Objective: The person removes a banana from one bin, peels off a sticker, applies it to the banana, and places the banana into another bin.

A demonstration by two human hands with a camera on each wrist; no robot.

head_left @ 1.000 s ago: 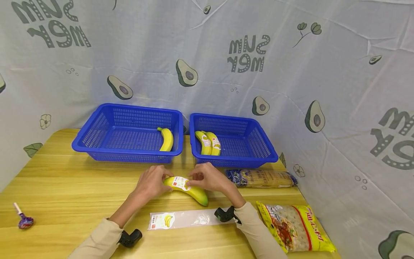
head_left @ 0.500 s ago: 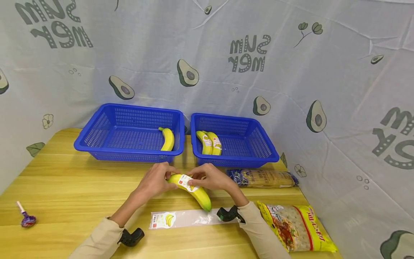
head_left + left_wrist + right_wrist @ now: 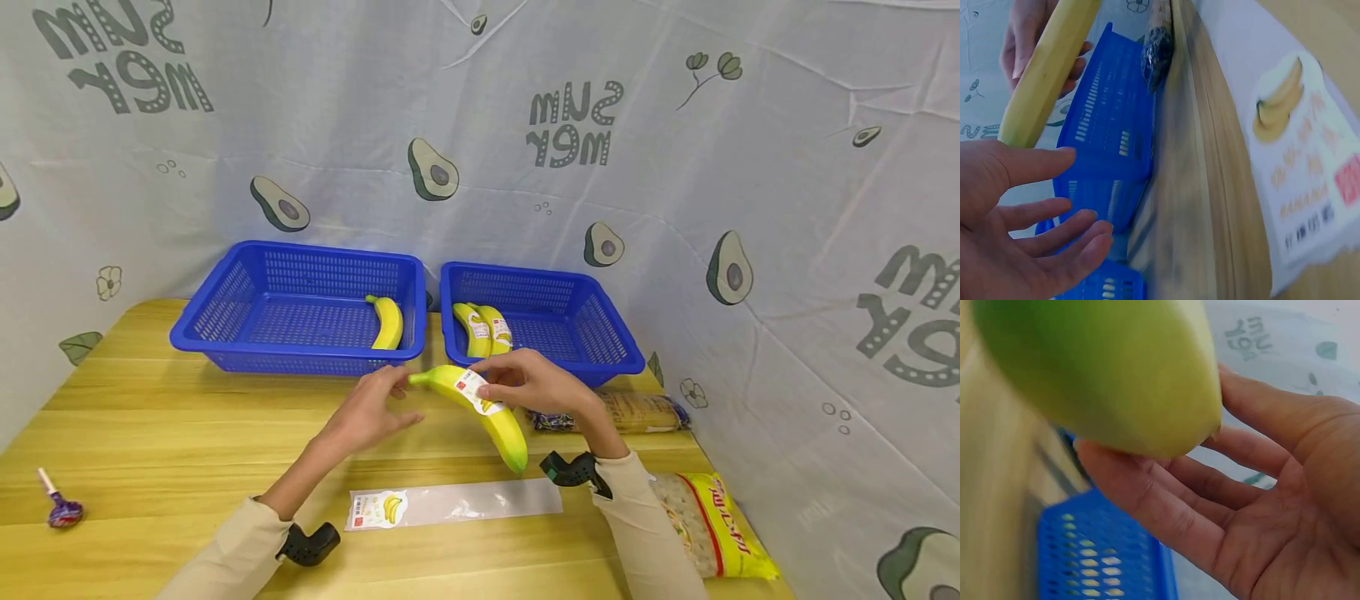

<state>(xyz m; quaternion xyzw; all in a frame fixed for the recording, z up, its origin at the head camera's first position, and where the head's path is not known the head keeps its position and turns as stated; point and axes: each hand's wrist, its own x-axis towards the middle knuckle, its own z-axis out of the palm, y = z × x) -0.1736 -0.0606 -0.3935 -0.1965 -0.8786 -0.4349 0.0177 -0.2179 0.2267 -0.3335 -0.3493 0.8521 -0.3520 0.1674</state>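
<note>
My right hand (image 3: pixel 525 382) grips a yellow banana (image 3: pixel 480 404) with a white label, lifted above the wooden table (image 3: pixel 172 433) in front of the right blue basket (image 3: pixel 600 367). The banana (image 3: pixel 1104 369) fills the right wrist view, against that hand's fingers (image 3: pixel 1210 487). My left hand (image 3: pixel 375 408) is open just left of the stem end, fingers spread, holding nothing; in the left wrist view the fingers (image 3: pixel 1029 219) lie below the banana (image 3: pixel 1047 69). Two labelled bananas (image 3: pixel 483 330) lie in the right basket. One bare banana (image 3: pixel 387 322) lies in the left basket (image 3: pixel 225 350).
A clear sticker strip with a banana label (image 3: pixel 450 505) lies on the table near me. A noodle packet (image 3: pixel 637 410) and a yellow snack bag (image 3: pixel 712 529) sit at the right. A lollipop (image 3: pixel 56 507) lies at far left. Avocado-print cloth walls the back and right.
The right hand has lifted the banana off the table and carried it up and to the right. The left hand has let go of it and opened.
</note>
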